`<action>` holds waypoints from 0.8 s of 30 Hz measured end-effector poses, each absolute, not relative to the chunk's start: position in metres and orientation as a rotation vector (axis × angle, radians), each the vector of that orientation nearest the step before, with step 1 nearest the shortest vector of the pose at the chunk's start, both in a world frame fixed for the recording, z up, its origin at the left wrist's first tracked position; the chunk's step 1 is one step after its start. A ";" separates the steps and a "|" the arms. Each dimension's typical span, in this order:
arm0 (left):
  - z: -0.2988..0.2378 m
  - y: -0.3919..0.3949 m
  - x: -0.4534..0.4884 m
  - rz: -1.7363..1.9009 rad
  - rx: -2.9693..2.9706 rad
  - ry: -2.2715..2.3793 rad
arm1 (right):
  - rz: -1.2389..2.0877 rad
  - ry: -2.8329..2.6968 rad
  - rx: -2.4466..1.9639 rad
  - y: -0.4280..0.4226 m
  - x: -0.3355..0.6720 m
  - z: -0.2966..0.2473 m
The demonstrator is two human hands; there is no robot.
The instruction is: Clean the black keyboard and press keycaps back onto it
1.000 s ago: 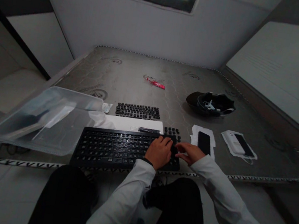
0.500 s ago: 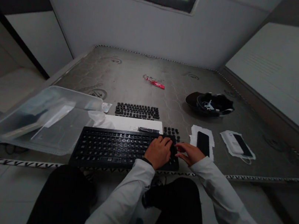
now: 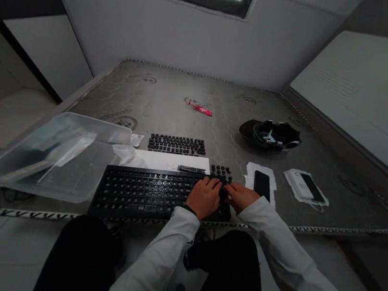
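A black keyboard frame [image 3: 143, 191] with its keycaps removed lies at the near edge of a grey mattress [image 3: 222, 101]. My left hand [image 3: 204, 198] rests on its right end, fingers curled over the number-pad area. Beside it, my right hand [image 3: 240, 196] touches the keyboard's right edge, fingers bent; what they pinch is too small to tell. A small cluster of loose black keycaps [image 3: 222, 171] sits just behind the hands. A larger block of keycaps [image 3: 177, 144] lies in rows further back. A thin keycap-puller tool [image 3: 186, 168] lies on a white sheet [image 3: 162, 160].
A clear plastic bin [image 3: 57, 156] stands left of the keyboard. To the right, a black phone [image 3: 260, 183] on white paper and a white device with a second phone [image 3: 306, 186]. Further back lie a black helmet [image 3: 270, 135] and a red wrapper [image 3: 201, 109].
My right hand has moved slightly left, closer to my left hand over the keyboard's right end. The left hand has hardly moved.
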State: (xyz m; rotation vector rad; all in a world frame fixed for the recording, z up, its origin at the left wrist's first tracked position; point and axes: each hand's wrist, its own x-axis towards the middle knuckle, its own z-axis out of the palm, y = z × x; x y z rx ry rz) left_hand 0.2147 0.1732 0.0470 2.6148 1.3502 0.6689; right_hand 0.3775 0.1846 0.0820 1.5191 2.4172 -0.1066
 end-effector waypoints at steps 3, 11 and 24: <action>0.047 0.173 0.215 0.664 2.619 1.361 | -0.124 2.412 1.535 0.183 0.377 0.085; 0.046 0.173 0.215 0.690 2.613 1.346 | -0.071 2.396 1.523 0.179 0.365 0.092; 0.046 0.174 0.215 0.692 2.616 1.346 | -0.283 2.736 1.638 0.186 0.405 0.052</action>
